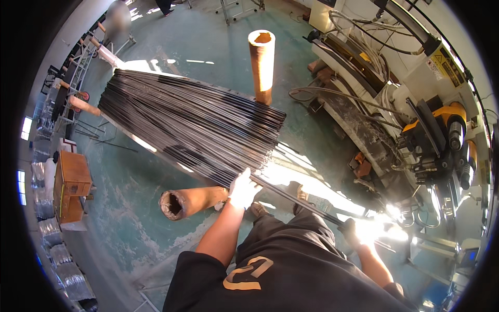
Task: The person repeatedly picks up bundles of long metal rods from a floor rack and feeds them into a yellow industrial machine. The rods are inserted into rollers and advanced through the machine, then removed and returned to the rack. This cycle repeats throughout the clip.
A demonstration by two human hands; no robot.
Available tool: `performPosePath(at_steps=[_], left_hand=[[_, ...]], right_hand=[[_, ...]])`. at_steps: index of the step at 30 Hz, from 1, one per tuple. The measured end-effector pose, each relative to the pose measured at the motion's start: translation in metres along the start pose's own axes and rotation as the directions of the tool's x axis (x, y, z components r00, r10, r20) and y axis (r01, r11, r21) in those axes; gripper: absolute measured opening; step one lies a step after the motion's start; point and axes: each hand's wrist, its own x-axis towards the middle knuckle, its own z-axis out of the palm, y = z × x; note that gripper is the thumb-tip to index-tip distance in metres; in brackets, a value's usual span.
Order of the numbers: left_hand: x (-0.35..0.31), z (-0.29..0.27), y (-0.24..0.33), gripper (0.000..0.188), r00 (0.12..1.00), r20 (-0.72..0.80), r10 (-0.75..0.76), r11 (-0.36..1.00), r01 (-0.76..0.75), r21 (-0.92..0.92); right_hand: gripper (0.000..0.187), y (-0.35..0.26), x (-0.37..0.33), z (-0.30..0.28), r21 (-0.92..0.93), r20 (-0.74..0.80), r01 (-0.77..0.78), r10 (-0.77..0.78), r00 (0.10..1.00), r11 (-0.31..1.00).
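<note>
Clasped by the white-gloved left hand (pixel 243 192), slim, dark rods (pixel 312 207) pass the near edge of the pale-sided surface (pixel 143 143); glare hides how the right hand (pixel 357 233) grips. Level holding should limit sagging.

The left hand (pixel 243 192) reaches ahead; the right hand (pixel 357 232), curled, extends rightward.

In front of you: one stand (pixel 143 143), pale-edged, mostly covered. Directly on it: many long, thin black rods (pixel 192 122), laid lengthwise, closely packed. Under your shoes (pixel 259 209): green floor (pixel 125 192), pale scuffs.
</note>
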Motion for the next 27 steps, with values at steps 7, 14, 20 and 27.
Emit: performPosePath(at_steps=[7,14,20,27], left_hand=[[-0.087,0.086,-0.069,0.023,0.951,-0.307,-0.043,0.999,0.051,0.016],[-0.200,0.104,-0.089,0.027,0.638,-0.762,0.109,0.994,-0.061,0.091],[-0.200,0.085,-0.101,0.025,0.609,-0.791,0.057,0.998,-0.032,0.047],[-0.080,0.081,-0.069,0.031,0.880,-0.475,0.004,0.998,0.029,0.063]], right_hand=[[0.032,-0.120,0.212,-0.024,-0.182,-0.121,0.266,-0.291,0.949,0.947],[0.024,-0.191,0.409,0.022,-0.163,-0.175,0.254,-0.281,0.943,0.953],[0.034,-0.194,0.403,0.045,0.050,0.079,0.367,-0.370,0.926,0.929],[0.052,-0.030,0.160,-0.046,-0.082,0.242,0.042,-0.021,0.970,0.996]])
